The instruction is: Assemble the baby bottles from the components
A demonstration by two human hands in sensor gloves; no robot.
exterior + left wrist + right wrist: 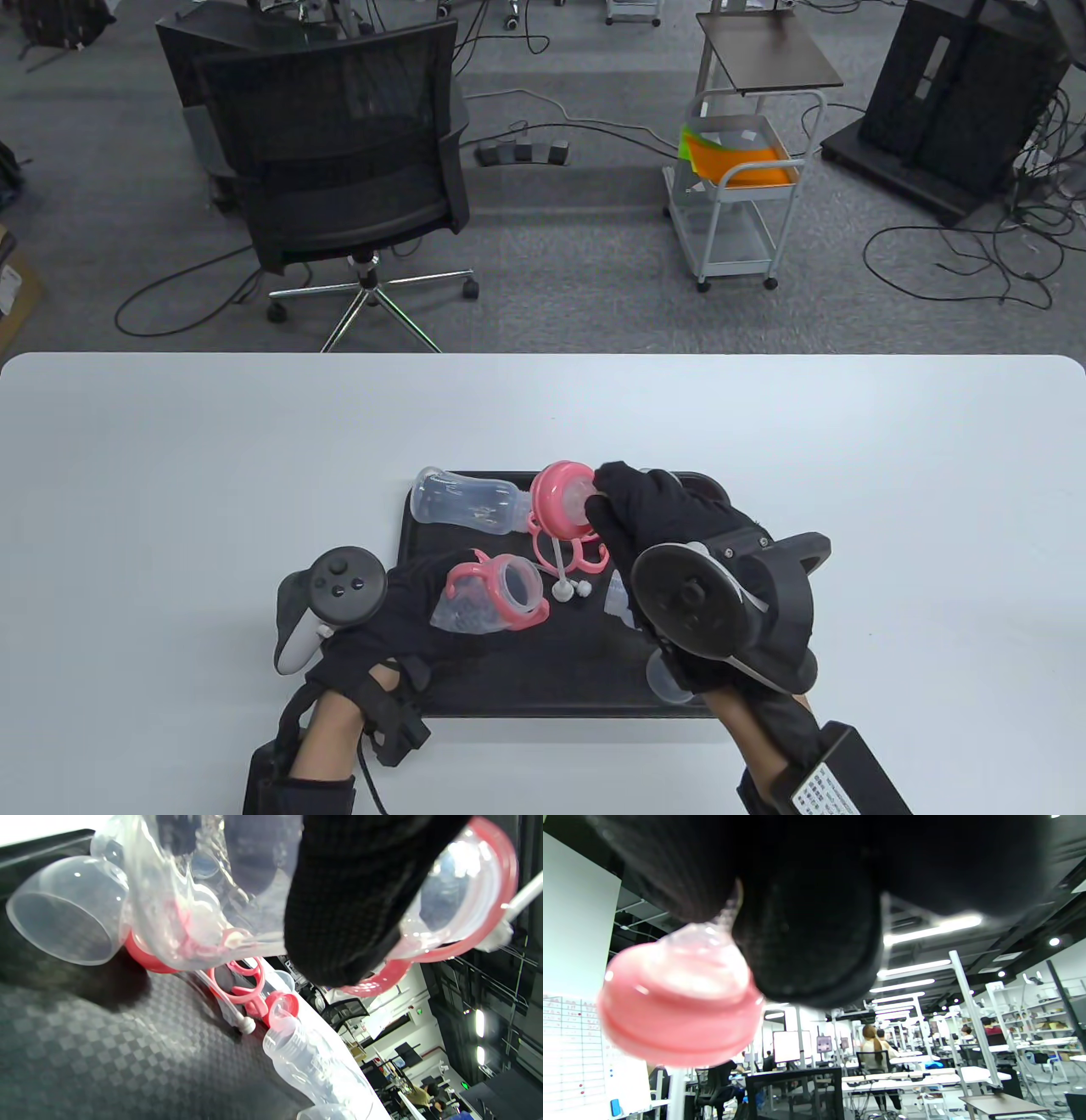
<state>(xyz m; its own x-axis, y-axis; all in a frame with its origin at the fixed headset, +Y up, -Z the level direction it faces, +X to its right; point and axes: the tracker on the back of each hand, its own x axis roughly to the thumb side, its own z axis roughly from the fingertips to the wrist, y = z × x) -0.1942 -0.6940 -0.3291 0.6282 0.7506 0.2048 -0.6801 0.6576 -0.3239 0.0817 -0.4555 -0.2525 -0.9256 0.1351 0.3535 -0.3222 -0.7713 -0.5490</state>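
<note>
While both gloved hands work over the black tray (pixel 543 700), left hand (pixel 407 611) grips a pink-collared bottle (pixel 492 598) near its front-left, right hand (pixel 653 518) pinches a pink nipple cap (pixel 560 501) at its far edge

A white table (pixel 170 475) carries a black tray (pixel 560 679).

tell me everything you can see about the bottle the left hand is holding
The bottle is clear, see-through plastic with a pink collar round its open mouth and pink loop handles at the neck. No teat or cap is on it. It lies tilted, mouth facing right, over the black tray. The left hand grips its body from below; one gloved finger crosses it in the left wrist view.
</note>
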